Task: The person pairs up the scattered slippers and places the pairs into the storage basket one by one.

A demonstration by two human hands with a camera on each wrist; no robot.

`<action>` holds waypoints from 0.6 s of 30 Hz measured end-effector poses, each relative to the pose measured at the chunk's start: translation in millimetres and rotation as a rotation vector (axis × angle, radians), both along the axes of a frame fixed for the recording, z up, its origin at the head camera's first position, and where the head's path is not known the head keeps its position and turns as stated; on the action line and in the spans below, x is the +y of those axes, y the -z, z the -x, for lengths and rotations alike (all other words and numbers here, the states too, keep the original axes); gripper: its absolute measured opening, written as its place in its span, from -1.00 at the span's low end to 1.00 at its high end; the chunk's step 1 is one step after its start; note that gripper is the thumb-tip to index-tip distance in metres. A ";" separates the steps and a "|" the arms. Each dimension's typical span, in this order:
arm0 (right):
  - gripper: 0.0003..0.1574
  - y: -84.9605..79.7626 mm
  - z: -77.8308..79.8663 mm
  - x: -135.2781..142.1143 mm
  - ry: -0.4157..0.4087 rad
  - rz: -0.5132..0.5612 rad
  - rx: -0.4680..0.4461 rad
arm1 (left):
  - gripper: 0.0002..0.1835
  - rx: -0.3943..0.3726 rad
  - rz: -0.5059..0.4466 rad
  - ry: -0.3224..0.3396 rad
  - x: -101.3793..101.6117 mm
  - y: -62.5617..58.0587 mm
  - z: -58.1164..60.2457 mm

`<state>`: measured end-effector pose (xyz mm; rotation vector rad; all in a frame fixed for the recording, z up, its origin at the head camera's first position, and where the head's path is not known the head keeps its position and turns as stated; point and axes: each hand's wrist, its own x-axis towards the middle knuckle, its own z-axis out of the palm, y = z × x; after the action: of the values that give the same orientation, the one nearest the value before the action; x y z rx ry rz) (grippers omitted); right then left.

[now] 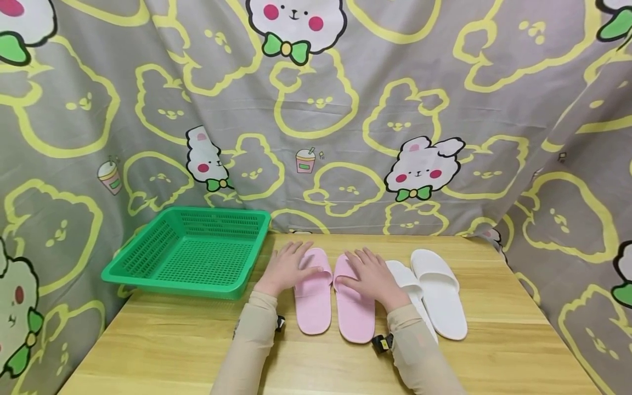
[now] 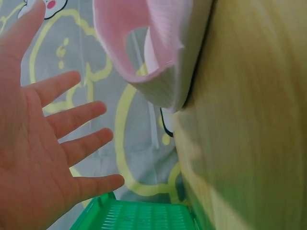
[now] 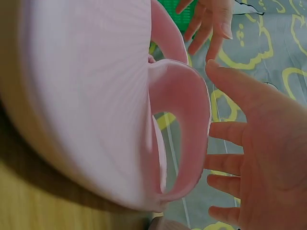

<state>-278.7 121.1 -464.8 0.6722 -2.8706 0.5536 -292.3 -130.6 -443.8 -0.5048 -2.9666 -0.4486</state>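
Hovering in the head view, the left hand (image 1: 283, 269) and right hand (image 1: 373, 278) are by 2 pink slippers (image 1: 314, 310), which lie on the table (image 1: 518, 329) between a green basket (image 1: 197, 288) and 2 white slippers (image 1: 443, 299). In the left wrist view, spread fingers (image 2: 79, 116) hold nothing. In the right wrist view, straight fingers (image 3: 225, 164) hold nothing near a pink strap (image 3: 194, 124). A quick grab might bump the white slippers because they sit close.
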 end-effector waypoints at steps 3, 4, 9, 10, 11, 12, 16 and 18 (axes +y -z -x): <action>0.01 0.6 -0.8 1.4 -0.001 -0.006 -0.013 | -0.06 -0.009 -0.008 0.000 1.6 1.9 -1.4; 0.01 0.9 -0.6 1.7 -0.004 -0.010 -0.014 | -0.06 -0.011 -0.008 0.002 2.1 2.4 -1.6; 0.03 3.4 0.9 3.0 -0.009 -0.023 -0.037 | -0.08 -0.029 -0.006 0.019 3.9 5.1 -2.0; 0.03 3.7 1.1 3.2 -0.008 -0.026 -0.042 | -0.08 -0.036 -0.006 0.022 4.2 5.2 -2.0; 0.04 3.8 1.2 3.2 -0.006 -0.026 -0.050 | -0.08 -0.042 -0.005 0.023 4.4 5.7 -2.0; 0.04 4.0 1.3 3.3 -0.005 -0.029 -0.056 | -0.08 -0.050 -0.006 0.024 4.6 5.7 -2.5; 0.04 3.6 1.0 3.2 -0.002 -0.021 -0.076 | -0.08 -0.075 -0.008 0.026 5.1 8.0 -1.5; 0.03 3.9 0.7 3.4 0.001 -0.016 -0.086 | -0.08 -0.089 -0.013 0.030 5.7 9.2 -1.0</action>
<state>-279.4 124.5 -468.7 0.6649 -2.9582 0.5734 -291.3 -124.9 -453.1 -0.5429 -3.0428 -0.5057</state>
